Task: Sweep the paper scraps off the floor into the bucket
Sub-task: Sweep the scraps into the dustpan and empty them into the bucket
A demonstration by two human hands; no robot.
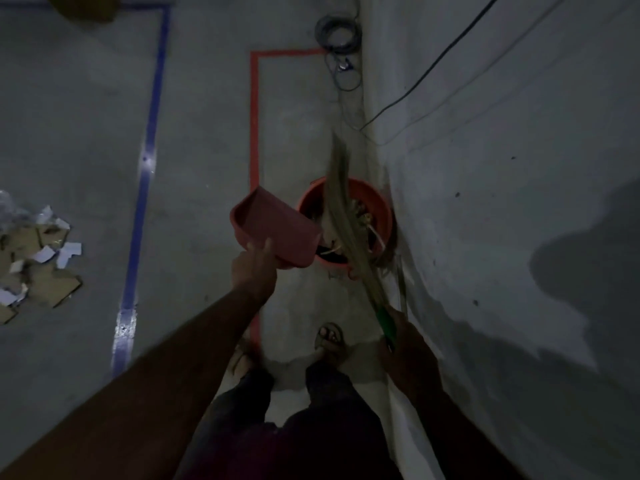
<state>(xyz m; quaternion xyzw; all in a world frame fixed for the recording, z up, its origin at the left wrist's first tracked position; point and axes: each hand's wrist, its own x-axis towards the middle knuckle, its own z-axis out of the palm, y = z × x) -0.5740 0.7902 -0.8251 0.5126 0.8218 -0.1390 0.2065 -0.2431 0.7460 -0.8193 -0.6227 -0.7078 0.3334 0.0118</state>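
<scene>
OK, left hand (254,268) grips the pink dustpan (273,230) by its near edge, pan tilted with its open mouth at the rim of the orange bucket (382,216). Right hand (403,336) is wrapped around the green handle of the broom (341,216), bristles lying across the bucket opening. Bucket sits on the floor against the wall (502,202), scraps visible inside. Pile of paper scraps (38,261) remains on the floor far left, beyond the blue tape line (143,188). Red tape (254,126) runs past the bucket.
</scene>
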